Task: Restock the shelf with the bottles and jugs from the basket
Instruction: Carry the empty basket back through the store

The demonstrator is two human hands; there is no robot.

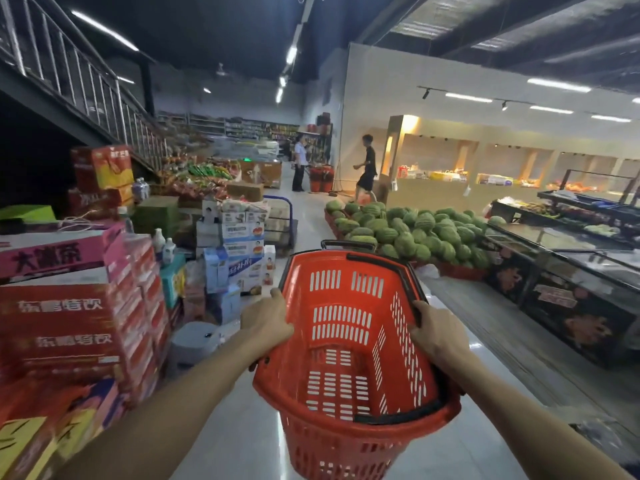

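Note:
A red plastic basket with black handles is held up in front of me over the aisle floor. Its inside shows only the slotted red bottom and walls; no bottles or jugs are visible in it. My left hand grips the basket's left rim. My right hand grips the right rim and the black handle there. Shelves with goods stand far away at the back of the store.
Stacked red and pink drink cartons crowd the left side. A pile of watermelons lies ahead right, with display counters beyond. Two people stand far down the shiny aisle. A staircase rises at upper left.

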